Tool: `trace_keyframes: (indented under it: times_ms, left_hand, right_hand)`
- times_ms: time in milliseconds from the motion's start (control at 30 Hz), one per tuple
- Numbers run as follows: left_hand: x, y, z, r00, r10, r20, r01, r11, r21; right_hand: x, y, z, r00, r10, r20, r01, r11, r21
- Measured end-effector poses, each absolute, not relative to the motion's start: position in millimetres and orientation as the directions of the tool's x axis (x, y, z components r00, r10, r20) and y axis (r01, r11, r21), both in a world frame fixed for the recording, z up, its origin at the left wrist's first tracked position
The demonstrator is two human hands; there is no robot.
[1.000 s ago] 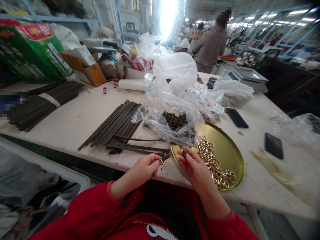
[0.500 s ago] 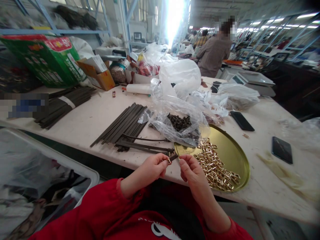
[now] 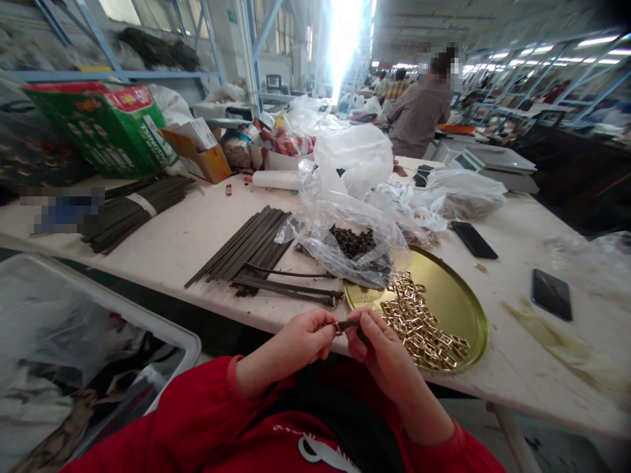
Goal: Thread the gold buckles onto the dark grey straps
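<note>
Beside the near left rim of the gold tray [image 3: 458, 295], both my hands come together, thumbs uppermost, fingertips almost meeting. My left hand [image 3: 308, 336] reaches in from the side away from the tray, its forearm slanting up and inward out of a red sleeve [image 3: 194, 407], the fingers curled under. My right hand [image 3: 380, 340] is the one closer to the tray, overlapping the near left rim in my view, its bare forearm leaning across towards the left.

Between my two sets of fingertips, just outside the tray's rim, runs a short stretch of dark strip [image 3: 350, 324] with a small gold buckle [image 3: 338, 328] at it. My left thumb and forefinger are clamped on the strip right by the buckle; my right thumb and fingers pinch the strip on the tray side. A dark bit [image 3: 363, 337] shows below my right thumb, and I cannot tell whether it belongs to the strip.

More gold buckles [image 3: 419, 322] lie heaped along the tray's left side. Farther left of the tray rests a spread of dark straps [image 3: 241, 249]; by its far left rim sits a clear plastic bag [image 3: 315, 248] holding small dark pieces [image 3: 352, 242].
</note>
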State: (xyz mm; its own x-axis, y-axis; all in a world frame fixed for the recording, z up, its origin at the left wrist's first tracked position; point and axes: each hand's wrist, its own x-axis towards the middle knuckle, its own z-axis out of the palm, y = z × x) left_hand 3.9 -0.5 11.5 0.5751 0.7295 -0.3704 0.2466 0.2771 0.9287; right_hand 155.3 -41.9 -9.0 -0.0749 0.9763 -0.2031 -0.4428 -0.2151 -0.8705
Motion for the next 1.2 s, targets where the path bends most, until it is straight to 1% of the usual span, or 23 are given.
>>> trace_keyframes:
  times_ms: [100,267,333,533,600,700,767,833,933,1000,1200]
  left_hand:
    - [4.9,-2.8,11.3,0.561,0.754,-0.341,0.281,0.214,0.936]
    - [5.6,-6.4,0.6,0.546,0.785,-0.294,0.332,0.119,0.936]
    - [5.6,-7.5,-1.7,0.545,0.787,-0.289,0.325,0.12,0.938]
    - [6.6,-8.3,2.3,0.543,0.791,-0.283,0.337,0.103,0.936]
    - [7.0,-8.4,2.2,0.538,0.795,-0.279,0.344,0.094,0.934]
    - [7.4,-8.6,-0.4,0.536,0.794,-0.288,0.336,0.112,0.935]
    - [7.6,-8.8,-2.1,0.538,0.79,-0.293,0.32,0.129,0.939]
    - [7.6,-8.7,-2.8,0.538,0.788,-0.298,0.307,0.146,0.94]
    - [7.3,-8.3,-2.7,0.536,0.783,-0.315,0.314,0.162,0.935]
    - [6.9,-8.1,-2.8,0.532,0.784,-0.319,0.316,0.165,0.934]
    - [6.9,-8.8,-3.5,0.518,0.802,-0.297,0.273,0.174,0.946]
  right_hand:
    - [156.2,-44.6,-8.1,-0.081,0.977,-0.197,-0.409,-0.213,-0.887]
    - [159.3,-46.8,-4.7,-0.131,0.978,-0.164,-0.154,-0.184,-0.971]
    - [160.7,-46.3,-4.7,-0.142,0.98,-0.137,-0.088,-0.15,-0.985]
    - [160.7,-43.9,-10.2,-0.131,0.982,-0.139,-0.042,-0.146,-0.988]
    - [159.6,-43.7,-10.9,-0.106,0.989,-0.104,0.034,-0.101,-0.994]
    - [158.3,-44.2,-10.2,-0.08,0.996,-0.033,0.197,-0.017,-0.98]
    - [157.8,-45.2,-9.4,-0.094,0.995,-0.034,0.247,-0.01,-0.969]
    - [157.4,-46.2,-9.2,-0.125,0.989,-0.074,0.208,-0.047,-0.977]
    - [156.8,-47.3,-10.9,-0.165,0.976,-0.142,0.063,-0.133,-0.989]
    - [156.1,-47.5,-13.0,-0.166,0.972,-0.165,0.003,-0.167,-0.986]
    - [153.1,-45.9,-19.3,-0.113,0.985,-0.131,-0.01,-0.133,-0.991]
